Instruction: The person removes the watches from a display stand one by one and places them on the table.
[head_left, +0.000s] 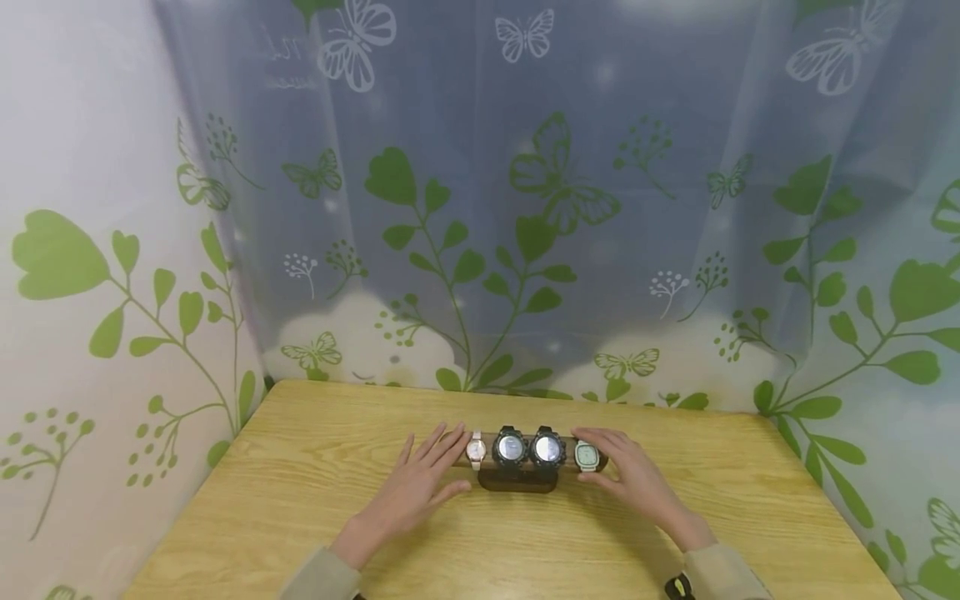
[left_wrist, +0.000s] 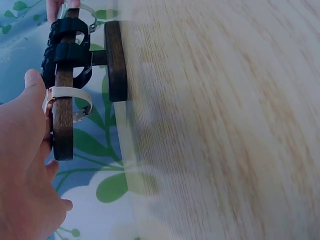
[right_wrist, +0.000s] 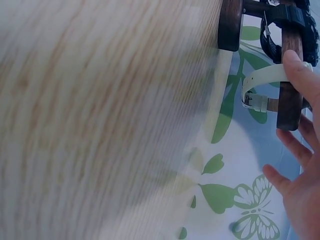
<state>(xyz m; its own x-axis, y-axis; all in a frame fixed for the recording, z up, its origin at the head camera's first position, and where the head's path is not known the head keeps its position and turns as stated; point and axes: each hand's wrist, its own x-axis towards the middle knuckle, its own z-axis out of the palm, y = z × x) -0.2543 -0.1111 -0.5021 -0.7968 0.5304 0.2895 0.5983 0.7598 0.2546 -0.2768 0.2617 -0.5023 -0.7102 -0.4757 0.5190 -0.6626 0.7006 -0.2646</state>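
A dark wooden watch stand (head_left: 517, 482) on the table holds several watches along its bar. From left to right sit a small pale-strapped watch (head_left: 476, 450), two bulky black watches (head_left: 512, 447) and a pale green square watch (head_left: 587, 455). My left hand (head_left: 417, 487) lies at the bar's left end, fingers extended along its far side and thumb apart in front. Around the right end, my right hand (head_left: 632, 473) pinches the bar between thumb and fingers, beside the pale green watch's strap (right_wrist: 265, 77). Its other fingers spread behind the bar (right_wrist: 288, 112), partly hidden.
The wooden table (head_left: 315, 450) ends at a patterned curtain (head_left: 480, 275) with green leaves and butterflies. Similar fabric hangs on both sides. A small dark object (head_left: 678, 586) shows at the right sleeve (head_left: 723, 575).
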